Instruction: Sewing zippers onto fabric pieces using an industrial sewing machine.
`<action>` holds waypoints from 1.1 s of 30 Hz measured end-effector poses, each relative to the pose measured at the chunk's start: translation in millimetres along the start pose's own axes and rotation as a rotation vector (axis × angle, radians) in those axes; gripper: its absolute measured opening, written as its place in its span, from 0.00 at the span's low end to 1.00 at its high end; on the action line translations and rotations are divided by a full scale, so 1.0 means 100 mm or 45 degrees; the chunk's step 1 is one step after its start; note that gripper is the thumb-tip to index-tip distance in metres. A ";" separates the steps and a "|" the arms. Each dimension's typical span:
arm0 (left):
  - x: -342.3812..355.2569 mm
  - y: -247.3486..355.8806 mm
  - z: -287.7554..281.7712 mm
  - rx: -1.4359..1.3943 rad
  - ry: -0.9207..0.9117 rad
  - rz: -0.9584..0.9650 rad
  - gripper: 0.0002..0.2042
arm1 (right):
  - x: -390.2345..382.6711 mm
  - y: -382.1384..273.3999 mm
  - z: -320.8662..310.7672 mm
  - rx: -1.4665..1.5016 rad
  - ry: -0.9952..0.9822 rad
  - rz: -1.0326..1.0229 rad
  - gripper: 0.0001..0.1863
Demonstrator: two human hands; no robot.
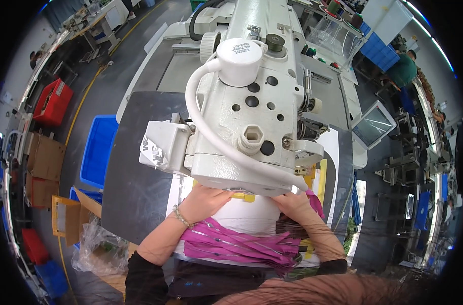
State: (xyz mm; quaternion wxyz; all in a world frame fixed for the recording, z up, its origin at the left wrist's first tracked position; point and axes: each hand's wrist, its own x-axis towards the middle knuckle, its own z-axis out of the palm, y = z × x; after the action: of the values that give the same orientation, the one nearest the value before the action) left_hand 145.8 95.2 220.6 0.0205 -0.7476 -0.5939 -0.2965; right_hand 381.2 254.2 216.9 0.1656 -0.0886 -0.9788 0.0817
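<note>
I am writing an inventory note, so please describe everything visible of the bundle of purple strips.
The bundle of purple strips looks like soft fabric, with thin, dark, shiny lines along some lengths. The long strips overlap loosely, lying roughly crosswise on a white surface, close to the person's body. Their right ends bunch unevenly. The left hand and right hand are farther forward, and neither grips it; whether the left forearm touches it is unclear.

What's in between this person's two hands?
In the head view, a yellow piece and a white surface lie between the left hand and the right hand, by the white machine's front.
</note>
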 end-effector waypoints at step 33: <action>-0.06 0.17 0.10 -0.255 -0.114 0.092 0.16 | 0.07 0.00 -0.12 0.121 0.003 0.013 0.21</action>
State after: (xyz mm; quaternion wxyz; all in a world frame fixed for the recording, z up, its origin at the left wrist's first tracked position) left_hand 165.1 88.7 214.8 -0.0701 -0.7793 -0.5344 -0.3196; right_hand 379.1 257.5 230.3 0.1703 -0.0857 -0.9732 0.1289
